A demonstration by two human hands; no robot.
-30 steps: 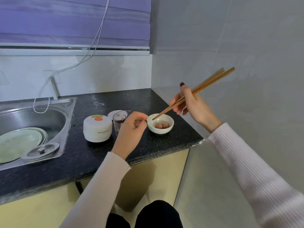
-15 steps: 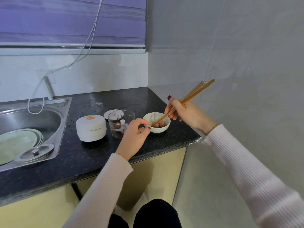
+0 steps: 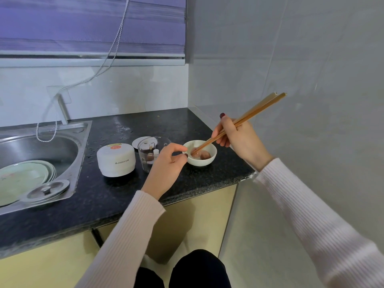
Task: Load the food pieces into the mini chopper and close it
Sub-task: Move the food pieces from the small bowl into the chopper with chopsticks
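A small white bowl [image 3: 201, 161] on the dark counter holds pinkish-brown food pieces [image 3: 204, 155]. My right hand [image 3: 239, 140] grips wooden chopsticks [image 3: 245, 119] whose tips reach into the bowl at one piece. My left hand [image 3: 168, 167] pinches the bowl's left rim between thumb and finger. Just left of the bowl stands the clear chopper cup [image 3: 149, 152] with one food piece [image 3: 150, 156] and the white blade shaft inside. The white chopper motor top [image 3: 116, 159] sits further left. A small white lid [image 3: 141, 141] lies behind the cup.
A steel sink [image 3: 41, 150] at left holds pale green plates [image 3: 25, 179] and a metal strainer lid [image 3: 45, 191]. A bead cord [image 3: 104, 65] hangs from the blind. A tiled wall borders the counter's right end. The counter edge [image 3: 207, 194] runs close in front.
The chopstick tips have lowered into the bowl onto a food piece. My left hand has stayed at the bowl's rim. The view has shifted slightly.
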